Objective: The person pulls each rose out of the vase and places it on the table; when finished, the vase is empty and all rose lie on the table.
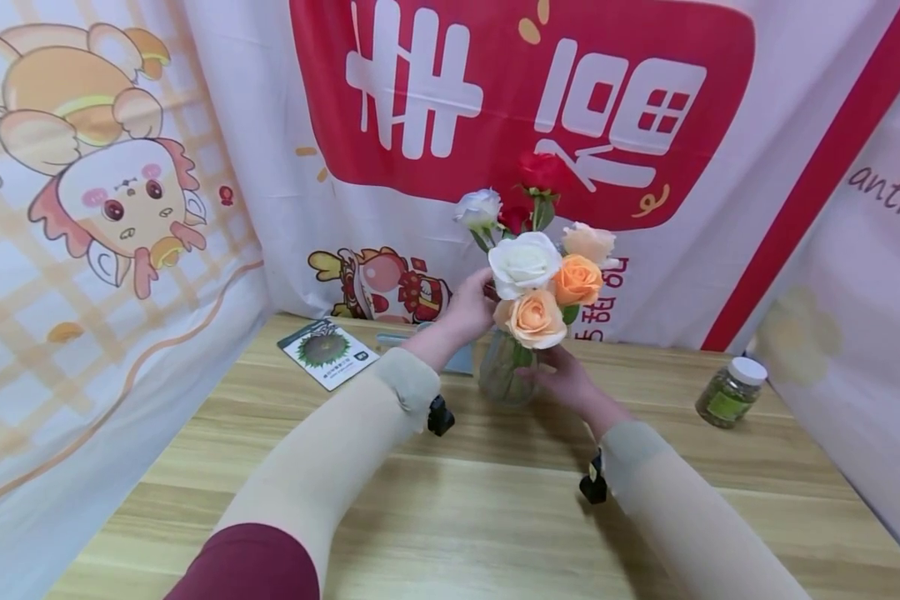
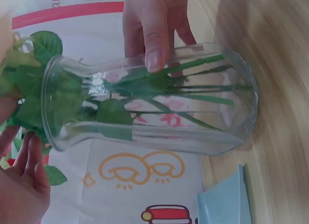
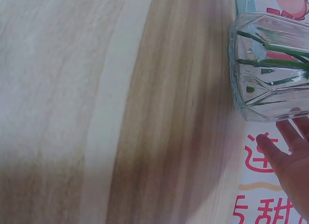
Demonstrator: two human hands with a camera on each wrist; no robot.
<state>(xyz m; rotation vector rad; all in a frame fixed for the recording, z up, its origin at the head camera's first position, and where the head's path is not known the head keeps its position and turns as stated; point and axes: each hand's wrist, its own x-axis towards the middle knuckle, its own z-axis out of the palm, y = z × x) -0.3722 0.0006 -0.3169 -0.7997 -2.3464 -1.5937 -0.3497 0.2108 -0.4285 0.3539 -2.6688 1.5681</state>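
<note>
A clear glass vase (image 2: pixel 193 132) stands upright on the wooden table, holding green stems under white, peach, orange and red roses (image 1: pixel 525 265). My left hand (image 1: pixel 468 308) is up by the blooms. In the left wrist view its loosely bent fingers (image 2: pixel 34 161) lie beside the leaves at the vase mouth, partly cut off by the frame. Low on the other side, my right hand (image 1: pixel 566 379) is against the vase. One of its fingertips (image 2: pixel 154 60) overlaps the glass, and the right wrist view shows its fingers (image 3: pixel 289 134) extended at the vase's side.
A card with a round green plant picture (image 1: pixel 326 354) lies at the back left. Behind the vase is a light blue object (image 1: pixel 461 360). A white-lidded jar (image 1: pixel 731 392) stands at the right. Printed cloth (image 1: pixel 255 100) hangs along the back and sides.
</note>
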